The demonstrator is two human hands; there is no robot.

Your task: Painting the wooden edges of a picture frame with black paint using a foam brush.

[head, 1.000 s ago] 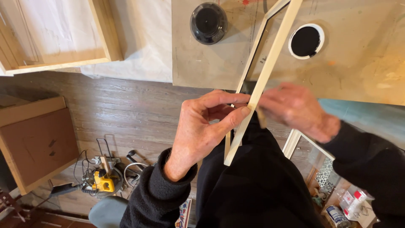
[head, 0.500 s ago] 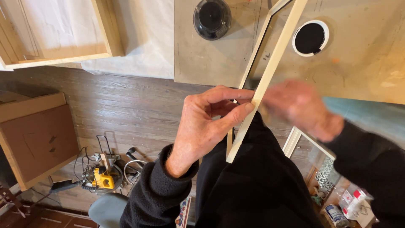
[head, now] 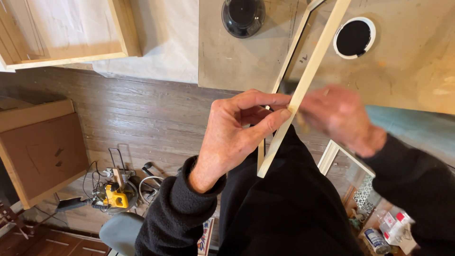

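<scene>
— Where is the wooden frame (head: 303, 80) just now?

— Held up in the air in front of the person, its far end above the near edge of the grey workbench (head: 227, 61). Its long rails run diagonally, low end toward the body, high end up and to the right.

— Who has hold of it?

— The left hand (head: 237, 132), thumb and forefinger closed on the rail from the left. The right hand (head: 339, 118) is blurred, touching the rail; its grip I cannot tell.
</scene>
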